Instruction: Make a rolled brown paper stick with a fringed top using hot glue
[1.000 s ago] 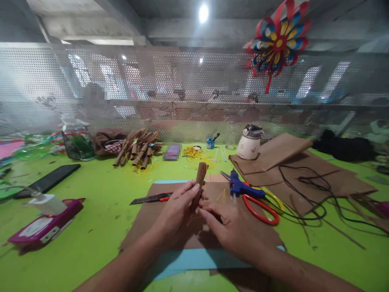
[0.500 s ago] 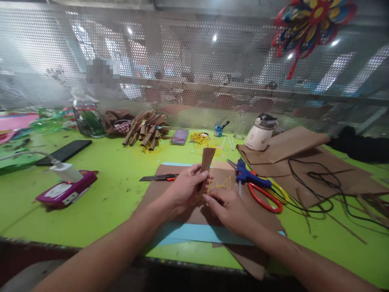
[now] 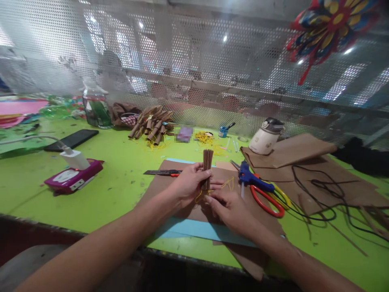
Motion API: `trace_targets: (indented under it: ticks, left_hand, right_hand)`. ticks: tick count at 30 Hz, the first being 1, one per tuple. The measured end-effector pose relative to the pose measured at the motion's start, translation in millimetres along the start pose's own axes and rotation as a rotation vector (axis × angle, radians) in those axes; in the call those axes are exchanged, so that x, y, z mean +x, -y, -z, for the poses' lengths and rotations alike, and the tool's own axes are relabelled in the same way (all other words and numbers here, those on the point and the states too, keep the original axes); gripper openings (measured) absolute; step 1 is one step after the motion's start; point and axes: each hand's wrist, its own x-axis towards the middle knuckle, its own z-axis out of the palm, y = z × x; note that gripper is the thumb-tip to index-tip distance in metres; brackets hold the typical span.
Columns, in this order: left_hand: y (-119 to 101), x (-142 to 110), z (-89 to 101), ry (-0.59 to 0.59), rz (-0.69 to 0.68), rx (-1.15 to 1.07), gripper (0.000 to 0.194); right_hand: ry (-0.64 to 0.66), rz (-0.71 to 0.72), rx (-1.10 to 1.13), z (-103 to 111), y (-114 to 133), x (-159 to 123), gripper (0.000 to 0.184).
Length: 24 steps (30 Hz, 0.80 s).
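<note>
My left hand grips a small upright bundle of brown paper strips, its thumb across the front and other fingers behind. Yellow string loops around the bundle's lower end. Just below, my right hand is closed in a pinch on the string, thumb against forefinger. A loose length of string trails to the right behind that hand. Beneath both hands lies a brown paper sheet with light blue paper under it. A utility knife rests on its left edge.
A blue glue gun lies over red-and-yellow scissors at the right, its black cord trailing across brown paper. A purple power strip and phone are left. Rolled brown paper pieces and a white bottle stand farther back.
The view has tilted down and shifted left. The bundle has turned from leaning to upright. Its string now shows looped at the bottom, and my left fingers have spread out behind the bundle.
</note>
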Motion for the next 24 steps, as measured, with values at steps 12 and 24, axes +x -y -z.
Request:
trace_targets:
  ticks: [12, 24]
  left_hand:
    - [-2.9, -1.1, 3.5, 0.023, -0.018, 0.111, 0.015]
    - [-11.9, -1.1, 14.1, 0.164, 0.01, 0.422, 0.016]
  right_hand:
    - [-0.016, -0.016, -0.054, 2.5, 0.0, -3.2, 0.032]
    - [-0.562, 0.027, -0.402, 80.2, -23.5, 13.6, 0.025]
